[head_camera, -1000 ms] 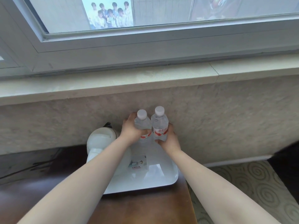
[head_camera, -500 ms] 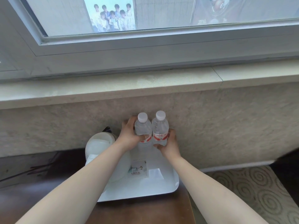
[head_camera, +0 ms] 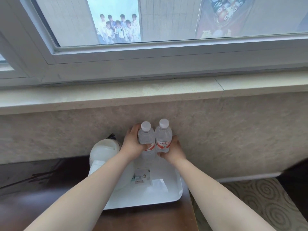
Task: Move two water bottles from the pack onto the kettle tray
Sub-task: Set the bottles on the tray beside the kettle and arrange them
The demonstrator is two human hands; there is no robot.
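Water bottles: two clear plastic bottles with white caps and red-and-white labels stand upright side by side, touching each other, at the far end of the kettle tray, close against the wall under the window sill.
Left bottle (head_camera: 146, 139): its label is partly covered by fingers; its lower body is seen through the clear plastic against the tray.
Right bottle (head_camera: 163, 138): its label faces the camera with red print on it.
Left hand (head_camera: 133, 144): wrapped around the left bottle from its outer side, fingers curled behind the body and the thumb across the label at the front.
Right hand (head_camera: 172, 151): closed around the lower part of the right bottle from its outer side, fingertips at the base of the label.
Kettle tray (head_camera: 166, 192): a white rectangular tray with rounded corners, lying on the dark brown table (head_camera: 150, 219), its right edge near the table's right edge.
Kettle (head_camera: 105, 152): white, standing at the left of the tray, partly hidden by the left forearm.
Card (head_camera: 141, 175): a small printed card lies flat on the tray, nearer the camera than the bottles.
Floor: patterned carpet (head_camera: 260, 197) with swirls to the right of the table.
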